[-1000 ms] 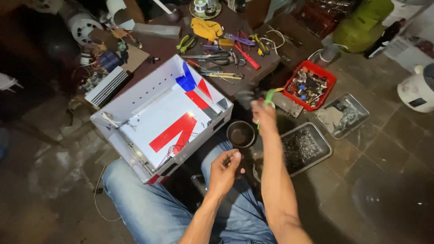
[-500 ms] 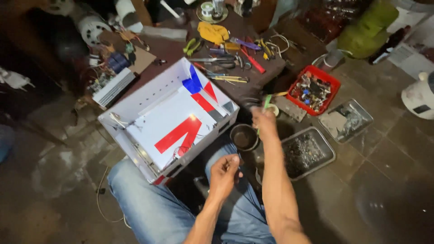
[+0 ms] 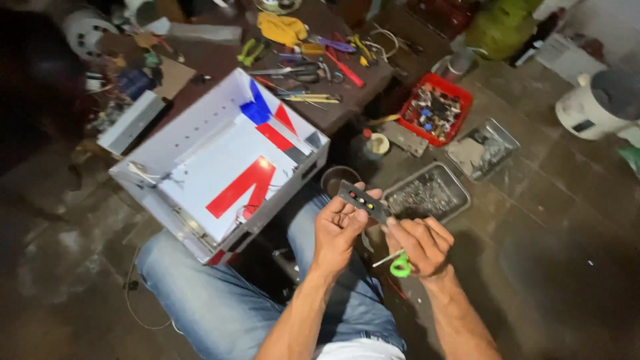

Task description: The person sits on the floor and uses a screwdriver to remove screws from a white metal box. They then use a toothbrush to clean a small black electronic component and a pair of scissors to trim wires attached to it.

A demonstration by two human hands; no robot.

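The left hand (image 3: 339, 227) holds a small dark strip-shaped panel (image 3: 363, 200) with a row of coloured dots on it, its fingers (image 3: 347, 208) curled and pinching the strip's near end, over the person's lap. The right hand (image 3: 419, 245) sits just beside it, touching the strip's other end with its fingertips, while its fingers are pressed together around a thin tool with a bright green handle (image 3: 399, 265). Left of the hands, a white open casing (image 3: 223, 163) with red and blue stripes rests tilted on the person's knee in blue jeans (image 3: 200, 293). Beyond the hands a dark round cup (image 3: 337, 179) stands on the floor, next to a grey metal tray (image 3: 427, 193) of small parts. Farther off lie a red tray (image 3: 437, 110) of mixed pieces and a clear tray (image 3: 483, 148). The dark worktop (image 3: 333, 113) behind carries pliers, scissors and a yellow cloth (image 3: 283, 28)
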